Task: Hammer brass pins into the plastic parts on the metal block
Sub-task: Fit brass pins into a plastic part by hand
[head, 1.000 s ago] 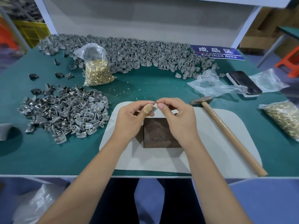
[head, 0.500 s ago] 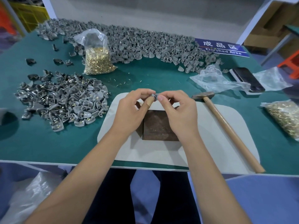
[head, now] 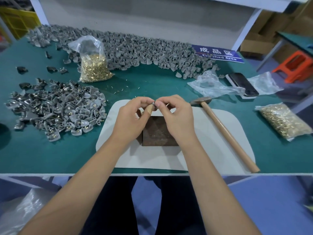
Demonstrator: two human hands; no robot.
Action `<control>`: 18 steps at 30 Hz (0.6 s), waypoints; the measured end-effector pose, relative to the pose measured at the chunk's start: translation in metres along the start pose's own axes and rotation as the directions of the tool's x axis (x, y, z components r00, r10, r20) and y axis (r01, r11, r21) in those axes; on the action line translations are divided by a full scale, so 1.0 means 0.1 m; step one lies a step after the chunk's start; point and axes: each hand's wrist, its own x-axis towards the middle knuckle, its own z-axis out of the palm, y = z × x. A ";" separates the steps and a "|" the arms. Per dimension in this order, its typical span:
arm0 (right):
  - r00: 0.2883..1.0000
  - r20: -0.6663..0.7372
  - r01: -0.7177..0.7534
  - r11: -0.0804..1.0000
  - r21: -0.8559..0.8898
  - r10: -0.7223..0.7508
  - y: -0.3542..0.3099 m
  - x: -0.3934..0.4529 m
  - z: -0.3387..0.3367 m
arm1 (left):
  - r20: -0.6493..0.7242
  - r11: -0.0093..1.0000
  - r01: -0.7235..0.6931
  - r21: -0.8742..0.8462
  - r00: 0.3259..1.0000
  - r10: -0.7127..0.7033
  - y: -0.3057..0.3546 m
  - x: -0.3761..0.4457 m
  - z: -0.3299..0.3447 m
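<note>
Blue sign (head: 218, 54) at the back of your green-topped counter (head: 152, 82): white Chinese characters over the English words "Finished Area". Right in front of it runs a long ridge of small grey moulded plastic parts (head: 135, 51), shell-shaped and matt.

Your two hands meet above the far edge of the dark brown rectangular metal block (head: 160, 133), whose top looks scuffed and dull. Left hand (head: 133, 119) and right hand (head: 176, 116) pinch one small grey plastic part (head: 153, 103) between thumbs and forefingers, fingers curled tight on it from both sides. It is held up in the air, clear of the block. Whether a pin sits in it is too small to tell.

The block stands on a pale grey rounded mat (head: 211, 133). Lying across the mat's right side is your hammer (head: 223, 131), dull metal head at the far end, smooth light wooden handle running back to the counter's near edge.

To your left, a loose heap of grey plastic parts with brass pins showing (head: 55, 109). Behind it, a clear plastic bag of shiny brass pins (head: 94, 67) stands upright. A second clear bag of brass pins (head: 284, 121) lies flat at the right. A dark phone (head: 243, 83) rests beside crumpled clear plastic wrap (head: 211, 85).
</note>
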 end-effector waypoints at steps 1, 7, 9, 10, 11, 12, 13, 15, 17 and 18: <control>1.000 0.009 -0.002 1.000 -0.002 0.002 0.00 0.00 0.00 | 0.001 1.000 -0.003 0.001 1.000 0.003 0.00 0.00 0.00; 1.000 0.029 -0.011 1.000 0.002 0.011 0.00 0.01 -0.01 | -0.025 1.000 -0.011 0.008 1.000 0.011 0.02 0.02 0.00; 0.999 0.042 -0.007 1.000 -0.009 0.008 0.01 0.01 -0.01 | -0.052 1.000 0.017 0.008 0.999 -0.017 0.00 0.02 0.00; 0.999 0.048 -0.005 1.000 -0.017 0.006 0.01 0.01 -0.01 | -0.060 1.000 0.030 0.003 0.998 -0.029 -0.01 0.03 0.01; 0.999 0.049 -0.004 1.000 -0.023 0.005 0.01 0.00 -0.01 | -0.062 0.999 0.034 -0.003 0.997 -0.034 -0.01 0.03 0.01; 0.999 0.046 -0.002 1.000 -0.025 0.003 0.01 0.00 -0.01 | -0.058 0.999 0.034 -0.012 0.998 -0.034 -0.01 0.03 0.02; 0.999 0.037 -0.002 1.000 -0.027 0.003 0.01 0.00 -0.01 | -0.049 0.999 0.031 -0.019 0.998 -0.032 -0.02 0.02 0.02; 1.000 0.020 0.001 0.999 -0.033 0.000 0.01 0.00 -0.01 | -0.029 0.999 0.017 -0.030 0.999 -0.017 -0.01 0.02 0.02; 1.000 0.015 0.007 0.999 -0.044 -0.006 0.00 0.00 -0.01 | -0.024 1.000 -0.006 -0.027 1.000 0.005 0.00 0.02 0.01; 1.000 0.013 0.011 0.999 -0.049 -0.011 0.00 0.00 -0.01 | -0.024 1.000 -0.011 -0.021 1.000 0.011 0.00 0.02 0.01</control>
